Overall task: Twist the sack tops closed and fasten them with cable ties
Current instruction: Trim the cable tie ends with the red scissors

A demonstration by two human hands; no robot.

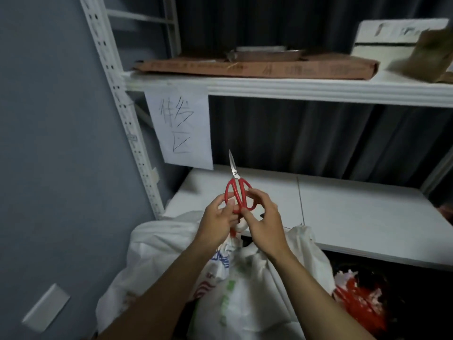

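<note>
Red-handled scissors (237, 190) point upward with their blades closed, just above a white woven sack (230, 285) with blue, red and green print. My left hand (218, 222) grips the left handle loop and the gathered sack top beneath it. My right hand (263, 217) holds the right handle loop with fingertips. The twisted sack neck (236, 235) is mostly hidden under both hands. A thin dark strip (261, 215), possibly a cable tie end, sticks out beside my right hand.
A white metal shelf unit (343, 212) stands right behind the sack, with a paper sign (180, 128) taped to its upper board. Flat cardboard (255, 67) lies on the upper shelf. Red and pink scraps (358, 298) sit at lower right. A grey wall is at left.
</note>
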